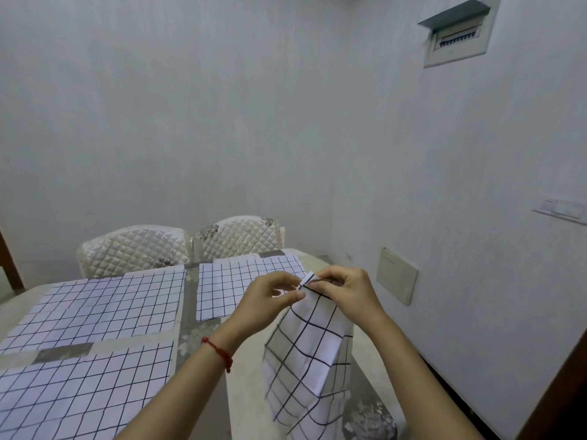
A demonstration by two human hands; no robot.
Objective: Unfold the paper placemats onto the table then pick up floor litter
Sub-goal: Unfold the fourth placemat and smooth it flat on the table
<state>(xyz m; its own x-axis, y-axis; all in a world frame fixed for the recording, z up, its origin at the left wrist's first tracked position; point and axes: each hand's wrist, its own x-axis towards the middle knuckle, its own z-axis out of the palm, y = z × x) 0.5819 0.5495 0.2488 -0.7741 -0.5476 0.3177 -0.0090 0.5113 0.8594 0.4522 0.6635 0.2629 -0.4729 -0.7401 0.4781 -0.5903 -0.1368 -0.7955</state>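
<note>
**White grid paper held up at the table's right edge**

White paper with a black grid makes up the folded placemat point(306, 354), which hangs in the air above the right edge of the table point(244, 389), still partly folded, with layers overlapping and its lower end drooping toward the table's near right corner. Both hands meet at its top edge. The left hand point(270, 296) pinches the paper between thumb and curled fingers, and the right hand point(344, 289) grips the same top edge just beside it, fingers curled round a small upturned corner. A red string bracelet point(219, 352) sits on the left wrist.

Three placemats already lie flat and open on the table. One placemat point(104, 308) covers the far left part, another placemat point(74, 392) lies along the near left edge, and a third placemat point(235, 281) lies toward the far right corner, partly hidden behind the left hand. Strips of bare tabletop show between them.

Two chairs with quilted covers point(178, 246) stand at the far edge of the table, side by side. On the wall to the right there is a metal panel box point(457, 33) high up, a pale cover plate point(397, 276) lower down, and a switch plate point(562, 209) near the picture's right border.
</note>
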